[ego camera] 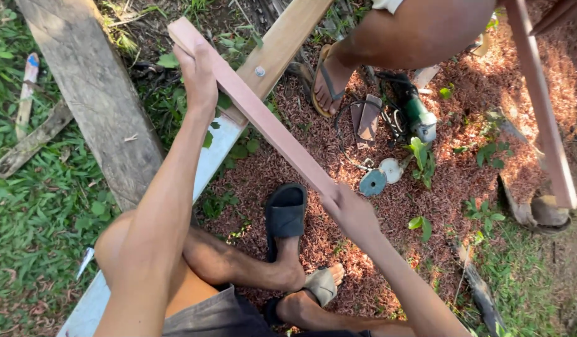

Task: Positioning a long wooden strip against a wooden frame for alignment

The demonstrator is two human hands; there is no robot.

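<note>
Pinkish wooden slat (263,115): held aslant above the sawdust-strewn ground (450,187), far end upper left, near end at centre. Left hand (198,78): clasped around the slat's far end. Right hand (354,215): gripping its near end. Green angle grinder (416,112) with discs (381,176): on the ground, right of the slat. Grey plank (95,93): far left. Another person's sandalled foot (329,78): far centre.
</note>
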